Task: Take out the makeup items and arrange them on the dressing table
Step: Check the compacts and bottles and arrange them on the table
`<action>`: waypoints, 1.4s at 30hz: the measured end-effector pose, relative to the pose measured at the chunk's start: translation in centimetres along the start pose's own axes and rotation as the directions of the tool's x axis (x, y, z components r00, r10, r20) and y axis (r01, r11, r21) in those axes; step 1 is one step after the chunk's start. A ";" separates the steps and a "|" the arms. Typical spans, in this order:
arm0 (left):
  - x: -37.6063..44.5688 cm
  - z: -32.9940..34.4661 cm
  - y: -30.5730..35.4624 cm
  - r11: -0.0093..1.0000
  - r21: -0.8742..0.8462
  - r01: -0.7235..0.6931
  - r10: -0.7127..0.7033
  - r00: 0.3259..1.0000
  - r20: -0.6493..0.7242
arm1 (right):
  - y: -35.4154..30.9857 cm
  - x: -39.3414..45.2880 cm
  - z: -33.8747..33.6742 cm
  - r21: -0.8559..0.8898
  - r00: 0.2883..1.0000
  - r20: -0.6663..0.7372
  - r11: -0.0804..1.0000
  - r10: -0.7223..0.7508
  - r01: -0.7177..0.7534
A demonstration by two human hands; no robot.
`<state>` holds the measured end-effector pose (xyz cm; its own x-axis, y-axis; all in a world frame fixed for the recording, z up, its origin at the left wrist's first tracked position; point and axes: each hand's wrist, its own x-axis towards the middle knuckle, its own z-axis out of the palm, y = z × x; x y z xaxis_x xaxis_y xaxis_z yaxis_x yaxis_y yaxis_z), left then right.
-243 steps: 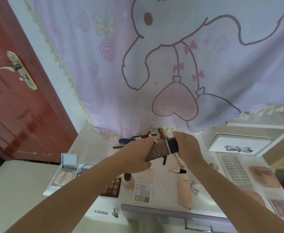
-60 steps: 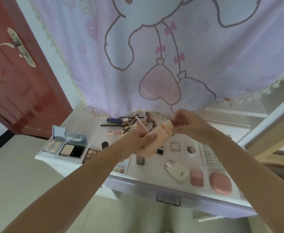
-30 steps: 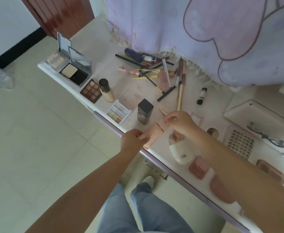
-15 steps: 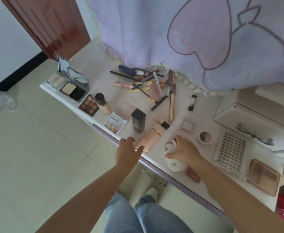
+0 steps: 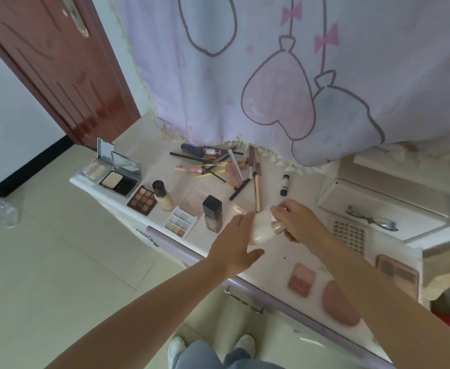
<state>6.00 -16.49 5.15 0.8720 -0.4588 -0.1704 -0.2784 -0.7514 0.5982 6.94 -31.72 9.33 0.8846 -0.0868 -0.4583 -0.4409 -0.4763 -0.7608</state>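
Both my hands hold a white rounded bottle (image 5: 261, 229) with a rose-gold cap just above the white dressing table (image 5: 307, 186). My left hand (image 5: 235, 245) cups its body from the left. My right hand (image 5: 297, 222) grips the cap end. Left of them stand a dark square bottle (image 5: 212, 214) and a foundation bottle with a black cap (image 5: 162, 198). A pastel palette (image 5: 180, 222), a brown palette (image 5: 141, 200) and two open compacts (image 5: 117, 178) lie further left. The peach tube is hidden.
A heap of pencils and brushes (image 5: 218, 166) lies at the back under the hanging lilac cloth (image 5: 271, 75). A gold tube (image 5: 257, 193), a small black-capped tube (image 5: 285, 185), pink compacts (image 5: 301, 280), a studded sheet (image 5: 349, 235) and glasses (image 5: 370, 221) lie to the right.
The peach tube was laid down beside the dark bottle. My right hand then picked up the white bottle from the table's front, and my left hand joined it.
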 end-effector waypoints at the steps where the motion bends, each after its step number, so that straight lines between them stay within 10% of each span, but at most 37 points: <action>1: 0.2 -0.2 0.5 1.000 0.007 -0.001 0.001 0.997 -0.075 | -0.6 -0.4 0.0 -0.013 0.999 -0.041 1.000 -0.006 0.005; 11: 2.5 -7.8 3.9 0.917 0.256 -0.305 0.318 0.948 -0.008 | -5.0 -3.2 -3.6 -0.084 0.931 -0.253 0.965 -0.263 0.249; 20: 1.4 -15.2 7.2 0.874 -0.460 -0.156 0.285 0.932 0.225 | -8.5 -6.5 -8.1 -0.338 0.632 -0.131 0.633 -0.764 0.696; 23: 1.2 -16.3 8.3 0.908 -0.375 -0.186 0.236 0.968 0.090 | -9.4 -7.0 -9.6 -0.206 0.617 -0.175 0.641 -0.767 0.739; 30: 0.4 -17.1 11.0 0.945 0.077 -0.319 0.328 0.918 -0.224 | -10.5 -6.5 -10.5 0.110 0.898 -0.197 0.901 -0.394 0.419; 42: 2.3 -18.6 9.6 0.916 -0.151 -0.371 0.267 0.846 -0.461 | -13.0 -6.0 -12.1 0.249 0.688 -0.268 0.642 -0.674 0.725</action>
<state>12.81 -15.93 25.12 0.8495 -0.3700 0.3762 -0.5176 -0.4464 0.7299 9.26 -35.63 27.53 0.9468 0.0267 0.3207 0.3209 -0.1509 -0.9350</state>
